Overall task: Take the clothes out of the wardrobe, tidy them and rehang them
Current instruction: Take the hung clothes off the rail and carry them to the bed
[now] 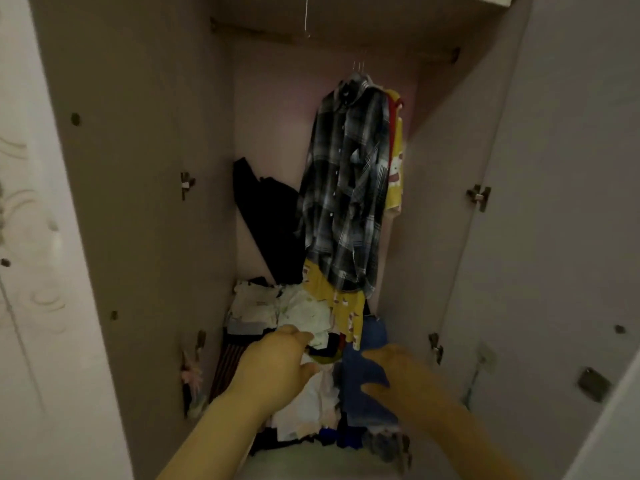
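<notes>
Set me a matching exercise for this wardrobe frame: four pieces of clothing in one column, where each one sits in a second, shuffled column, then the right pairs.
Things
1. plaid shirt
2. black garment
3. blue garment
4. striped fabric

Places
A. in the pile, at the right hand
B. at the pile's left edge, low down
C. hanging from the rail
D. slumped against the back wall, left of the plaid shirt

Pairs: 1-C, 2-D, 3-A, 4-B
</notes>
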`<action>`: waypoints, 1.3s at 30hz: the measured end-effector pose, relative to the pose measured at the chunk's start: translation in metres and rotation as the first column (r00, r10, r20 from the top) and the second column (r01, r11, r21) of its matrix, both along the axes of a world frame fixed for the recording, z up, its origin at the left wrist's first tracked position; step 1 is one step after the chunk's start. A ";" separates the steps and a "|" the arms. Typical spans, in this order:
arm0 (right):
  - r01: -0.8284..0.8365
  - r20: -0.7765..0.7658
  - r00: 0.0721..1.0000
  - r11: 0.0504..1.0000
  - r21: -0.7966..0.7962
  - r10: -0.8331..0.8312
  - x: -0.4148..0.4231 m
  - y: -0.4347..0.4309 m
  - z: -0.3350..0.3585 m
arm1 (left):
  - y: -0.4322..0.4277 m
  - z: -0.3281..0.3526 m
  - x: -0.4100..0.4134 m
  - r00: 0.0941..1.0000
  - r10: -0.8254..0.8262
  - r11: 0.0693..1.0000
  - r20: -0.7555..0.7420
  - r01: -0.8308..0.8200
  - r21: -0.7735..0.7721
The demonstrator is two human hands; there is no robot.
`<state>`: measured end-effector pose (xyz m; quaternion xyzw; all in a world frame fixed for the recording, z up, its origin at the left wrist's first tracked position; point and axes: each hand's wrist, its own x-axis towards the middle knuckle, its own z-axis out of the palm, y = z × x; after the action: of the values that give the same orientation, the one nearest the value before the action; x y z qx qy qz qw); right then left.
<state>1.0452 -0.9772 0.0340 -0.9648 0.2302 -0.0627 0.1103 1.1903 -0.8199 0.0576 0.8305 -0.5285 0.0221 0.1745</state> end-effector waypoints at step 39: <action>0.294 0.550 0.782 0.603 -0.741 0.295 0.412 -0.396 0.372 | -0.432 0.240 0.377 0.946 0.105 0.721 0.306 0.140 -0.679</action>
<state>1.4577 -1.3733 0.4065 -0.8313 0.1270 -0.4735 -0.2620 1.5670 -1.2519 0.2976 0.6845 -0.5106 0.3520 0.3831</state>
